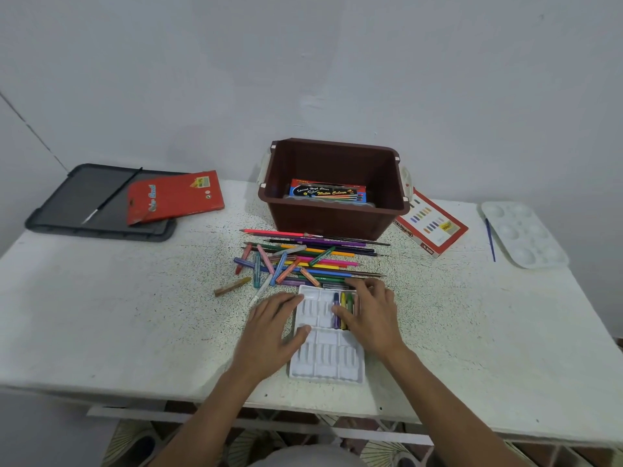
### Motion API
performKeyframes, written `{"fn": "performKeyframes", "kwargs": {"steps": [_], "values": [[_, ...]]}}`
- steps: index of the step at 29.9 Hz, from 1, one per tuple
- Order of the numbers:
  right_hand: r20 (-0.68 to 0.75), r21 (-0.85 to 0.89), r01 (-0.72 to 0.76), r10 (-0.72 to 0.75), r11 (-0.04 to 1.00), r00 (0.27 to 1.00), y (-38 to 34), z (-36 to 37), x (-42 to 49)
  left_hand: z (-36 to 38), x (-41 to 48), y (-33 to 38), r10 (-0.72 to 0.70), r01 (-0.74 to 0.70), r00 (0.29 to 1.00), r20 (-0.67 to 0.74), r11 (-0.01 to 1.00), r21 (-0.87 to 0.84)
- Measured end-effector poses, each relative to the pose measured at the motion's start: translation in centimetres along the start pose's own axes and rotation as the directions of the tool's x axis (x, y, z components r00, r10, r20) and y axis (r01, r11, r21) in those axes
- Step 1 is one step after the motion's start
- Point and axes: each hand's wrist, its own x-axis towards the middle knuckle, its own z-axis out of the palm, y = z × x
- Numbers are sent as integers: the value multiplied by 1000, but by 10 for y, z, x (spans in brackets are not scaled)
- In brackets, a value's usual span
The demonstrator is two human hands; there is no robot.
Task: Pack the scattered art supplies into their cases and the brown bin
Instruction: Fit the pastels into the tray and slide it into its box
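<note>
A white plastic crayon tray [326, 360] lies on the table in front of me. Its upper right slots hold three crayons [343, 306], purple, yellow and green. My left hand [269, 326] rests flat on the tray's left edge, thumb on the tray. My right hand [369, 316] lies over the tray's right side, its thumb touching the purple crayon. Beyond the tray lies a heap of coloured pencils and crayons [303, 261]. The brown bin [332, 187] stands behind, with a watercolour box [327, 192] inside.
A red colour-pencil case [175, 197] leans on a dark grey lid [84, 203] with a thin brush [111, 197] at the back left. An oil pastel box [431, 227], a blue brush [490, 239] and a white palette [522, 234] lie at the right. A brown crayon [232, 286] lies apart.
</note>
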Motion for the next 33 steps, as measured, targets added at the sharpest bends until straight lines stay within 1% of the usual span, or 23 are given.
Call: {"fn": "performKeyframes", "kwargs": {"steps": [2, 4, 7, 11, 15, 19, 22, 25, 28, 31, 33], "values": [[2, -37, 26, -26, 999, 1000, -2, -2, 3, 0, 0, -1, 0, 0, 1000, -3, 1000, 3], [-35, -36, 62, -64, 997, 997, -5, -5, 7, 0, 0, -1, -1, 1, 1000, -1, 1000, 6], [-64, -14, 162, -163, 987, 985, -13, -9, 16, 0, 0, -1, -1, 1, 1000, 3, 1000, 5], [-12, 53, 293, -293, 955, 956, -31, -14, 32, 1, -1, -2, 2, -2, 1000, 12, 1000, 19], [48, 60, 365, -368, 929, 929, -45, -10, 47, 0, -1, -1, 1, -1, 1000, 4, 1000, 13], [81, 45, 393, -396, 918, 915, -53, -5, 56, 0, 0, 0, 1, -1, 1000, -6, 1000, 9], [83, 39, 386, -388, 922, 918, -59, -5, 60, -1, -1, 0, 4, -4, 1000, -5, 1000, 12], [75, -20, 405, -403, 914, 912, -61, -1, 62, 0, 0, 0, 5, -5, 1000, -3, 1000, 11], [99, -36, 407, -402, 913, 910, -62, 2, 64, 1, 0, -1, 5, -5, 1000, -7, 1000, 9], [95, 1, 393, -391, 920, 915, -63, 1, 65, 1, 0, -1, 6, -6, 1000, -10, 1000, 5], [53, 84, 359, -364, 930, 930, -63, -4, 62, 1, 0, -1, 10, -10, 1000, -5, 1000, 2]]}}
